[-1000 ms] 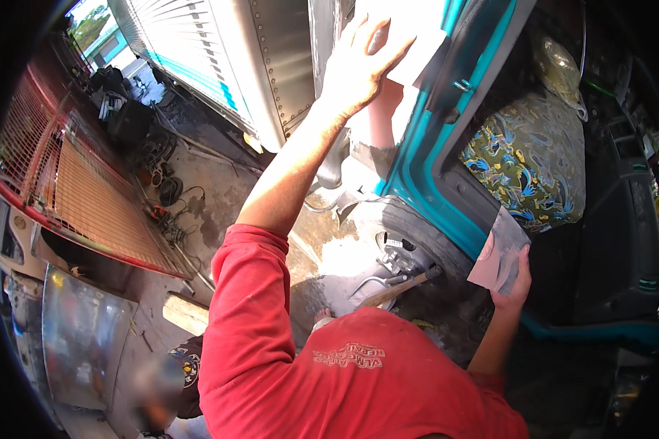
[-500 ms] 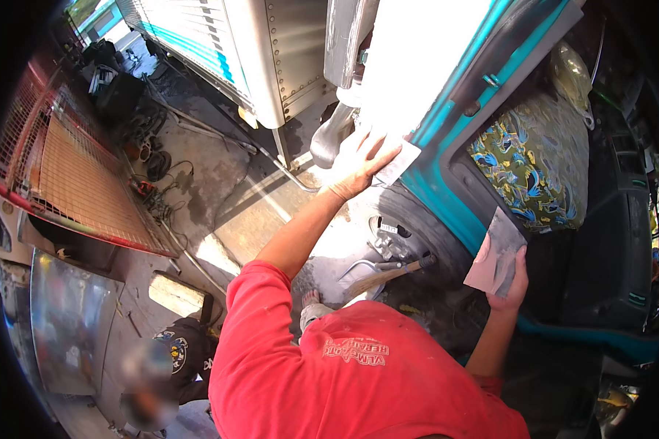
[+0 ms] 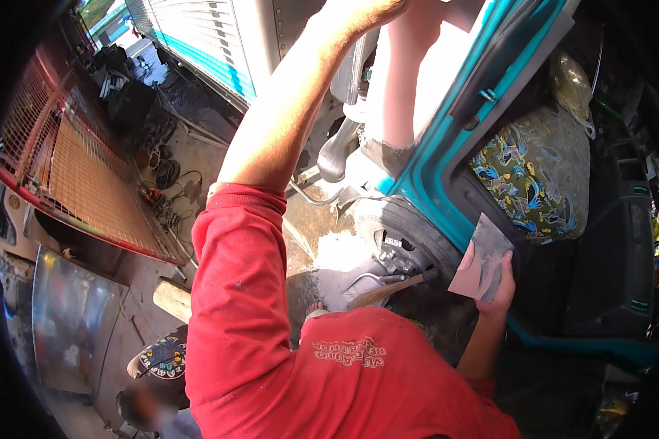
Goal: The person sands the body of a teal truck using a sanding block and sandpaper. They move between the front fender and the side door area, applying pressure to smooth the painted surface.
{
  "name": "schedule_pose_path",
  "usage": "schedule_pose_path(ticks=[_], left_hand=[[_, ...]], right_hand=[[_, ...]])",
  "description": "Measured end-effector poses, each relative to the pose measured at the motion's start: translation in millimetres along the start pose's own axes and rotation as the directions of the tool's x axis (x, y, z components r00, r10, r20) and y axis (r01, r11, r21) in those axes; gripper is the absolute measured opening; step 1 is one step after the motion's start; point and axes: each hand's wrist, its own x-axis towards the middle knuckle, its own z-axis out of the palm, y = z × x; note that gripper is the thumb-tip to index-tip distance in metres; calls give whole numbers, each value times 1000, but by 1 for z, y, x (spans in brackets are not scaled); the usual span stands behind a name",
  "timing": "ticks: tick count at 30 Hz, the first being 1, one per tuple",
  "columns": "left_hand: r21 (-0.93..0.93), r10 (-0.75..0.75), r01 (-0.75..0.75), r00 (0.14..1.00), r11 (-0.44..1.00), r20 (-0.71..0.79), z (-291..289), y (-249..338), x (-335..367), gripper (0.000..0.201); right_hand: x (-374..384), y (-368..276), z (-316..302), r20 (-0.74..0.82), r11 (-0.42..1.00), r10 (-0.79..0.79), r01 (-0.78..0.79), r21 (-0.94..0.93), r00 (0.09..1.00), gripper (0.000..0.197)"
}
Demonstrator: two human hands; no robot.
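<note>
My left arm reaches up and forward along the bright white body panel (image 3: 458, 55) of a teal vehicle. My left hand (image 3: 373, 10) is at the top edge of the view, its fingers cut off, so what it holds does not show. Low by the open doorway, my right hand (image 3: 499, 289) grips a thin flat board (image 3: 482, 262) with pinkish and grey smears on its face. The board is tilted, with my thumb over its front. Just left of it is the teal door frame (image 3: 441, 192). A pinkish arm-shaped patch shows on the white panel.
Below the panel are a tire (image 3: 410, 227) and a broom (image 3: 388, 290). A patterned cushion (image 3: 531, 175) lies in the cab. On the left are a red mesh frame (image 3: 99, 164), a metal panel (image 3: 73, 322), a wooden block (image 3: 172, 298) and a crouching person (image 3: 161, 358).
My left hand, which held a small pale flat sheet against the lower panel, has moved up and away to the top edge. My right hand and its board have shifted slightly left.
</note>
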Motion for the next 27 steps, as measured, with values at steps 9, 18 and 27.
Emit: schedule_pose_path(ticks=[9,18,27], left_hand=[[250,-424,374,886,893,189,55,95,-234,79],[164,-534,508,815,845,226,81,162,-331,71],[-588,-624,728,651,352,432,39,349,-282,56]], right_hand=[[-17,-12,0,-93,999,31,-28,40,995,53],[5,-3,20,36,992,125,-126,5,991,58],[46,73,30,189,963,166,-200,178,968,45]])
